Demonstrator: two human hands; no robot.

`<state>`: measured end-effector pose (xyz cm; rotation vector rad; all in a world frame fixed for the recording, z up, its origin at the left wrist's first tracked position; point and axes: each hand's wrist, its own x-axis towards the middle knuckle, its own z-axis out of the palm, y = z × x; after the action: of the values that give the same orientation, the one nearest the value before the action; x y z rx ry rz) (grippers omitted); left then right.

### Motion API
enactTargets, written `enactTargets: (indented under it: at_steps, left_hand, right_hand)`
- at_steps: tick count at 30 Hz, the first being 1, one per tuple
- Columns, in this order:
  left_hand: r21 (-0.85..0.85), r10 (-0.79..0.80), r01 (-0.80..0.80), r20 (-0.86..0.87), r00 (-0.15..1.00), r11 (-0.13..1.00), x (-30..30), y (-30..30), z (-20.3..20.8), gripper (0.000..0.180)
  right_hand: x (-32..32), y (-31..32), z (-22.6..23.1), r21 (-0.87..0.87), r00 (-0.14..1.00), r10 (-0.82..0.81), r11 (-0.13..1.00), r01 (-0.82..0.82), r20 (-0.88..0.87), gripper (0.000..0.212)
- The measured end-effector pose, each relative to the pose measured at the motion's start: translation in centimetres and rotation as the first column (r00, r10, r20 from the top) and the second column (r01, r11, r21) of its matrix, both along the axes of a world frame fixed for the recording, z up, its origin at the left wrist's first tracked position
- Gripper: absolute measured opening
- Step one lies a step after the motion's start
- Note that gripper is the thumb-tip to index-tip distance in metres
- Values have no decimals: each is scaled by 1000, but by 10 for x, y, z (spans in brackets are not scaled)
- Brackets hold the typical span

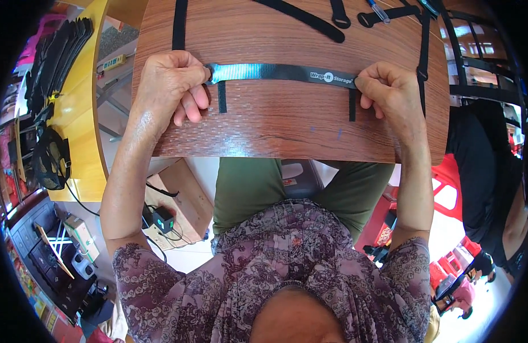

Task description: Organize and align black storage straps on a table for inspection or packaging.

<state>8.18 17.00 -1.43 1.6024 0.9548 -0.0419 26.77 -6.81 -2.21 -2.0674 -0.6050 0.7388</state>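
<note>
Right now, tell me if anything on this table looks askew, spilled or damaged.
Two faint blue marks show on the table toward its near edge, perhaps stray ink on the brown surface. The held strap looks intact; nothing looks spilled.

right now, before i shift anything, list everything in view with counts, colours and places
Printed strap: 1, blackish with bright glare, stretched between both hands
Short strips: 2, black, below the strap's ends
Loose straps: at least five, black, table's far part and sides
Pen: 1, blue, upper right
Brown table: 1, wood-grained, beneath the straps
Yellow table: 1, yellow, left
Dark pile: uncountable, black, on the yellow table
Box: 1, light brown, left of the legs
Bystander: 1 nearby, dark clothing, right
Trousers: 1, green, lower centre
Patterned top: 1, purple, bottom
Left hand: 1, bare, grip on strap's left end
Right hand: 1, bare, grip on its right end
</note>
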Motion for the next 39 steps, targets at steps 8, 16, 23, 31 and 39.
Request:
enactTargets:
  at_steps: [8,16,23,31,39]
  left_hand:
    - [45,14,-15,26,1000,999,-2,-3,-2,13]
    - [63,5,-7,21,1000,998,3,-6,-1,12]
    - [94,26,-24,-14,1000,995,6,-10,2,12]
    - [109,17,-14,-21,1000,994,5,-8,0,13]
    - [111,-2,4,-18,1000,994,3,-6,-2,12]
  right_hand:
    - [-3,2,5,-28,1000,-5,1000,5,3,12]
    - [-1,0,4,-15,999,-9,1000,10,37,13]
    - [2,1,7,-46,996,10,999,-6,85,13]
    - [3,0,6,-49,996,16,999,-12,84,13]
    - [1,2,4,-48,995,11,999,-6,104,14]
